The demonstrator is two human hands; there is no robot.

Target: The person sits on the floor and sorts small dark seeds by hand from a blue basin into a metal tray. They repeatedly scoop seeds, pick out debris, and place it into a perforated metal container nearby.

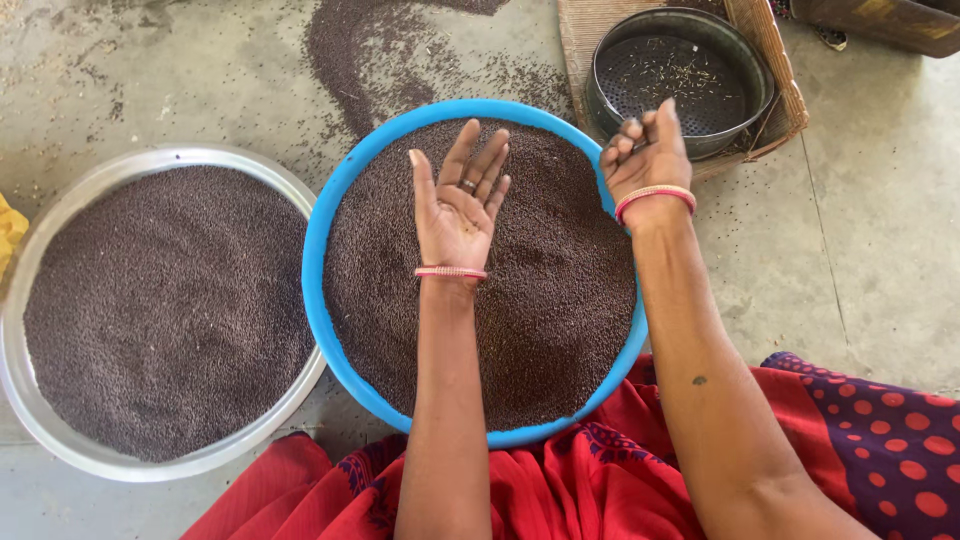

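Blue basin of dark seeds sits on concrete floor between steel tray and black sieve; left hand open palm-up over seeds, right hand at far rim, fingers loosely curled, empty.

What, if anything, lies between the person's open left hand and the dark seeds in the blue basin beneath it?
Nothing visible. The left hand is held palm up, fingers spread, over the seeds in the blue basin, with no object between them. The right hand is at the basin's far right rim, off to the side.
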